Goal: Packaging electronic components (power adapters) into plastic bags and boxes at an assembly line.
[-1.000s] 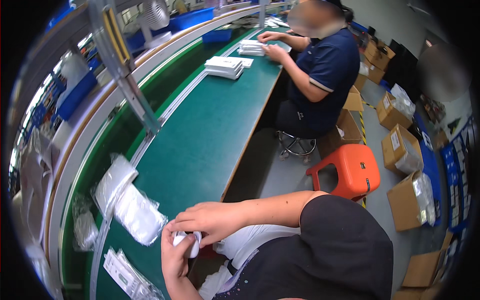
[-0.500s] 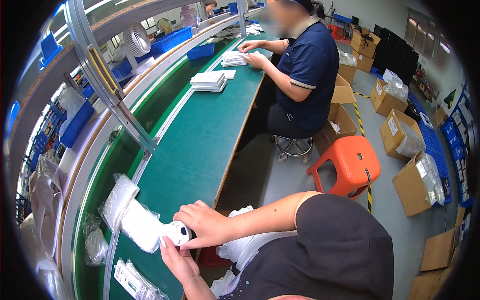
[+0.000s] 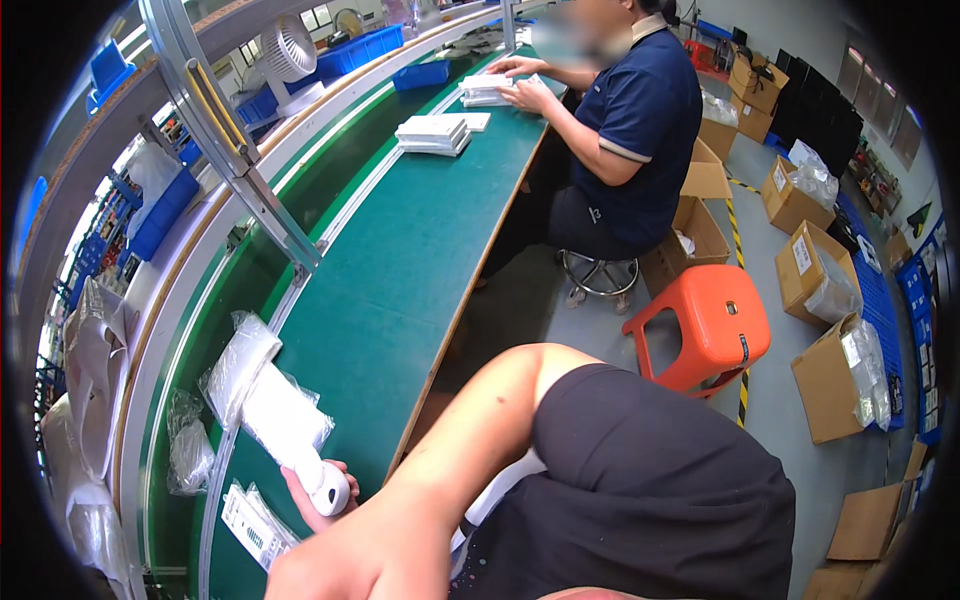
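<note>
White device (image 3: 327, 489) held at near bench (image 3: 400, 270) edge.
Left hand (image 3: 312, 497) grips the device from below, fingers clamped around its rounded end, a clear bag (image 3: 285, 420) covering its upper part. Right hand (image 3: 350, 560) sits low in front, forearm raised; its finger state cannot be told.
</note>
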Available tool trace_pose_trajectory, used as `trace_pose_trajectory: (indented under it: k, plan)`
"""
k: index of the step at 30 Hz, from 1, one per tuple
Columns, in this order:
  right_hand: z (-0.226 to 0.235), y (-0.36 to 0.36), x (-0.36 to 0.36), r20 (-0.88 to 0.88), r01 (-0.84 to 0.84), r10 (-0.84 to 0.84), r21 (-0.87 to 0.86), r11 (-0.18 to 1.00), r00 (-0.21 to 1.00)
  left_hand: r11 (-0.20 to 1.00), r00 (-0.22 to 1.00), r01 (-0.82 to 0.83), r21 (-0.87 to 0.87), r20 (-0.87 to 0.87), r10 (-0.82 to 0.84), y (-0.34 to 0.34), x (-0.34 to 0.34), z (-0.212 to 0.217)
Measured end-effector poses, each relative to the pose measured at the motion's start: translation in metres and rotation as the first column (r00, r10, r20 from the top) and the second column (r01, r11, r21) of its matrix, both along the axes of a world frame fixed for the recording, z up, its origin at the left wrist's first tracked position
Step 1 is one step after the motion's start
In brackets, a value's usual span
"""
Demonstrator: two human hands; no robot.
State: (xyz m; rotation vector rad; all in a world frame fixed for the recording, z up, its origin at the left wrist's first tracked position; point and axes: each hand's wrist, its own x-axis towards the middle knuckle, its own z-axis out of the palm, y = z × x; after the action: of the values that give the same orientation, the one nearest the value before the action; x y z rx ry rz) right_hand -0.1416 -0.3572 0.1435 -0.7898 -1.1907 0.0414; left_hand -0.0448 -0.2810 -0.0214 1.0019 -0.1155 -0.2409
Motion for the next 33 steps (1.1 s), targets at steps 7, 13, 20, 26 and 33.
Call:
trace_pose_trajectory:
  k: [7, 13, 20, 26, 33]
  plan:
    - [-0.010, 0.069, 0.068, -0.573, -0.796, 0.609, -0.135, 0.590, 0.548, 0.997, 0.995, 0.038, 0.072, -0.098, -0.031, 0.013, 0.005, -0.014]
    - [-0.011, 0.076, 0.061, -0.043, -0.672, 0.676, 0.086, 0.736, 0.735, 0.984, 0.972, 0.148, 0.103, -0.200, -0.125, 0.014, 0.011, -0.017]
    - [-0.010, 0.065, 0.059, -0.241, -0.717, 0.746, 0.211, 0.665, 0.621, 0.959, 0.930, 0.258, 0.120, -0.299, -0.213, 0.015, 0.022, -0.021]
    - [-0.010, 0.063, 0.059, -0.302, -0.590, 0.609, 0.162, 0.791, 0.734, 0.930, 0.893, 0.334, 0.152, -0.367, -0.261, 0.028, 0.027, -0.015]
    - [-0.073, 0.030, 0.071, -0.597, -0.463, 0.378, 0.013, 0.886, 0.708, 0.948, 0.899, 0.314, 0.058, -0.340, -0.277, 0.036, -0.014, 0.021]
